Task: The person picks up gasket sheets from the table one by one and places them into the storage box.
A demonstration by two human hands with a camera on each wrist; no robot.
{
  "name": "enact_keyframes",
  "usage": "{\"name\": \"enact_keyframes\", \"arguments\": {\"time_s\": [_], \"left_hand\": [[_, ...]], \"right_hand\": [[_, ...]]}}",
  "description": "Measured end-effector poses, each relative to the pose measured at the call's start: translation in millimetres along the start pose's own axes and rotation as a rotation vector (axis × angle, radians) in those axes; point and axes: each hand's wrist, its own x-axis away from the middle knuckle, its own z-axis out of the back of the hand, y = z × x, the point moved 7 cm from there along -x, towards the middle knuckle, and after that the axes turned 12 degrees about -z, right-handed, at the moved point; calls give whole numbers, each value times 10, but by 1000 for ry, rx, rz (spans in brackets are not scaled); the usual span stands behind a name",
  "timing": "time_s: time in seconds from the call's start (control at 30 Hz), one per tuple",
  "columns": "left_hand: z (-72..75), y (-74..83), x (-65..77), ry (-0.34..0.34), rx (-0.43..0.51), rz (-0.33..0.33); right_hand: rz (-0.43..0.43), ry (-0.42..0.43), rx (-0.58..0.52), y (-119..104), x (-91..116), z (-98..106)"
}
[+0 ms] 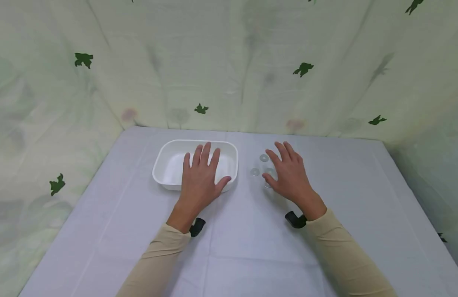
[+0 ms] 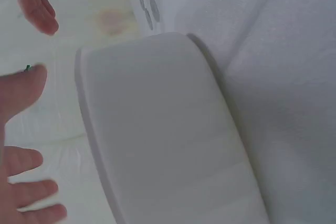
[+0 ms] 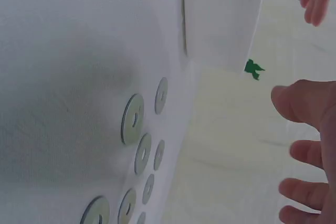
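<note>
My left hand (image 1: 201, 179) hovers over the near side of a white plastic tub (image 1: 167, 165), fingers spread and holding nothing. It hides part of the tub's inside. In the left wrist view the tub's outer wall (image 2: 152, 124) stands close to that hand. My right hand (image 1: 290, 175) is held above several flat metal washers (image 1: 254, 172), to the right of the tub. Its fingers are apart and loosely bent, with nothing between them. In the right wrist view the washers (image 3: 133, 119) lie flat on the cloth, apart from the hand; some are hidden from the head view.
A white cloth covers the table (image 1: 247, 264). Behind it and at both sides hangs a pale curtain (image 1: 214, 62) with dark green leaf-like shapes. A black device (image 1: 296, 220) sits at the right wrist, another (image 1: 197, 227) at the left.
</note>
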Motion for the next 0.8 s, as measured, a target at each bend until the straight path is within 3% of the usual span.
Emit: {"name": "enact_keyframes", "arguments": {"time_s": [0.13, 0.23, 0.67, 0.8], "left_hand": [[128, 8, 48, 180, 100, -65], [172, -28, 96, 224, 161, -77], [240, -340, 325, 170, 341, -108], [177, -565, 440, 111, 385, -40]], "right_hand": [[27, 39, -209, -67, 45, 108], [24, 18, -301, -111, 53, 152], [-11, -163, -398, -52, 40, 70], [1, -213, -425, -15, 25, 47]]}}
